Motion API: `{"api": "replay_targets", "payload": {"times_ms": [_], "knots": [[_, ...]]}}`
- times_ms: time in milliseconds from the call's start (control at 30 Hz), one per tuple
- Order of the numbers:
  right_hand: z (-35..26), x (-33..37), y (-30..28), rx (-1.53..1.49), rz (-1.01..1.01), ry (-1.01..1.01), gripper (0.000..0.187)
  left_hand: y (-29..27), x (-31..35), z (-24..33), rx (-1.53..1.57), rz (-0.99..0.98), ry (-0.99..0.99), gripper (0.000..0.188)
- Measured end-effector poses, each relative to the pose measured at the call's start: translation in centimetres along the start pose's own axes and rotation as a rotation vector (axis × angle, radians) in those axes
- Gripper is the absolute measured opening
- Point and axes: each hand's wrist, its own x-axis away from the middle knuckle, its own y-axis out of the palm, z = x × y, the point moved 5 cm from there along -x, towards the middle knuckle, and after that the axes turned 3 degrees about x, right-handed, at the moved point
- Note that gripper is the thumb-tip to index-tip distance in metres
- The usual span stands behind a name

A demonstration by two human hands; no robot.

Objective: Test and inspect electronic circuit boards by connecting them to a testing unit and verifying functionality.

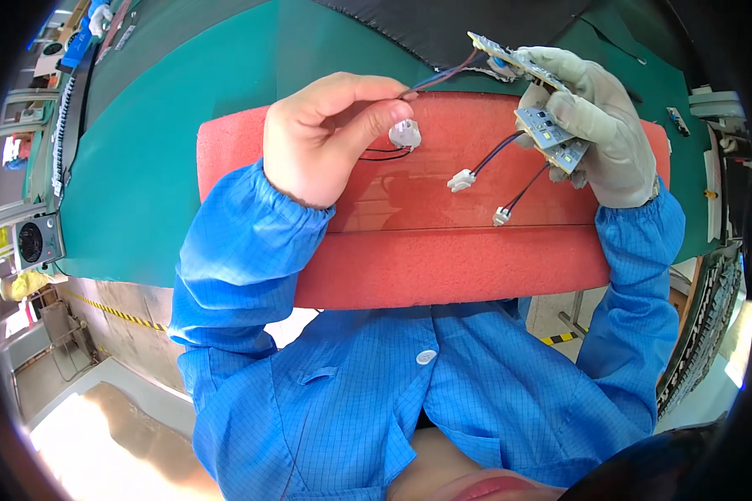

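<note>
My bare left hand (330, 138) pinches a thin red-and-blue wire pair (443, 77) between thumb and fingers, and a small white connector (405, 133) hangs just by the thumb tip. My right hand (606, 125), in a grey glove, grips several small white LED circuit boards (551, 134) fanned out. The top board (501, 52) is joined to the wire my left hand holds. Two more wired white plugs (461, 179) (501, 216) dangle from the lower boards over a red foam pad (443, 250).
The red foam pad lies on a green mat-covered bench (167, 150). A small fan unit (32, 242) stands at the left edge. A black sheet (443, 25) covers the far side of the bench. Equipment and a ridged hose (702, 334) sit at the right.
</note>
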Motion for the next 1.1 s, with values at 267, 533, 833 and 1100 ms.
{"api": "replay_targets", "payload": {"times_ms": [267, 533, 833, 1100], "knots": [[0.2, -0.2, -1.5, 0.173, 0.030, -0.173, 0.060, 0.5, 0.4, 1.1, -0.290, 0.019, 0.178, 0.012], [1.0, 0.3, -1.8, 0.106, 0.096, 0.157, 0.049, 0.6, 0.4, 1.3, -0.443, -0.088, 0.288, 0.009], [3.0, -0.3, -1.6, 0.142, 0.099, 0.373, 0.046, 0.5, 0.7, 1.6, -0.507, -0.058, 0.310, 0.011], [2.0, -0.7, -1.0, 0.069, 0.143, 0.247, 0.049, 0.4, 0.8, 1.9, -0.462, -0.089, 0.305, 0.014]]}}
